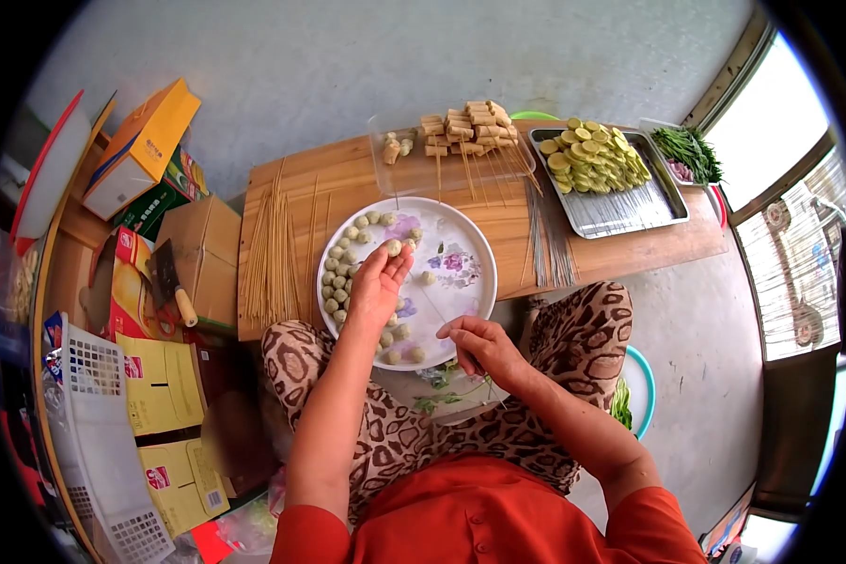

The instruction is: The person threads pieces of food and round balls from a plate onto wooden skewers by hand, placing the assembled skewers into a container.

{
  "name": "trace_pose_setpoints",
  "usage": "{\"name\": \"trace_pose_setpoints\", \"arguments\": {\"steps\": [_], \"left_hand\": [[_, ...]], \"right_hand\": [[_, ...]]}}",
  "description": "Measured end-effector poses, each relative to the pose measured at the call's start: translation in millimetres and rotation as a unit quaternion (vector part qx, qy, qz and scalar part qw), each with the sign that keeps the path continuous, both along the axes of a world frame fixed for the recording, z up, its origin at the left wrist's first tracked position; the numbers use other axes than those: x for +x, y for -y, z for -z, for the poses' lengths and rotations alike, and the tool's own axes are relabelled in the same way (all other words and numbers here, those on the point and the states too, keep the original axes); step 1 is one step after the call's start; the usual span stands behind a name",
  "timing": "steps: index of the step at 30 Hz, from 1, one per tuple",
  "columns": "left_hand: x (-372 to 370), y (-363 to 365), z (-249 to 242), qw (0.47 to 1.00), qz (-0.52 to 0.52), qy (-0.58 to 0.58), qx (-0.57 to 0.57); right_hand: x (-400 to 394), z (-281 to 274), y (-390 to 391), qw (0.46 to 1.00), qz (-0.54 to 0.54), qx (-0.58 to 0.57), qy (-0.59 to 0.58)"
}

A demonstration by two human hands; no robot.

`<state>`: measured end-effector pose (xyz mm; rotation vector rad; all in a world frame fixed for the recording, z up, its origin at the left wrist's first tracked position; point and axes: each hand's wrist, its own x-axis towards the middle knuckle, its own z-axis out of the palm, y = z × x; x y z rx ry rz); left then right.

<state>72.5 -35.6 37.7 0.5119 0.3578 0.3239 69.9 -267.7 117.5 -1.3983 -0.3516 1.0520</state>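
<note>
My left hand (379,285) is over the round tray, its fingertips pinching a small pale meatball (394,247). In my right hand (485,347), at the tray's right front edge, a thin metal skewer (432,304) is pinched between thumb and fingers. It points up and left over the tray, and its rear end sticks out behind the hand. One greenish-grey meatball (429,278) shows close to the skewer's tip. The white tray (475,258) has a purple flower print. Several more meatballs (333,280) lie along its left side and front.
Bamboo skewers (271,254) lie on the left of the wooden table (348,169), metal skewers (547,240) on the right. Behind are skewered tan rolls (470,130), a metal pan (620,218) of sliced green vegetable, and chopped greens (686,150). Boxes and a cleaver (171,282) stand left.
</note>
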Motion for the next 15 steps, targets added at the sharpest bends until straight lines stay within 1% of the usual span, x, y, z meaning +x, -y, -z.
{"name": "trace_pose_setpoints", "arguments": {"steps": [15], "left_hand": [[-1.8, 4.9, -9.7, 1.0, 0.007, -0.002, -0.012]], "right_hand": [[-0.4, 4.4, -1.2, 1.0, 0.011, 0.002, -0.004]]}}
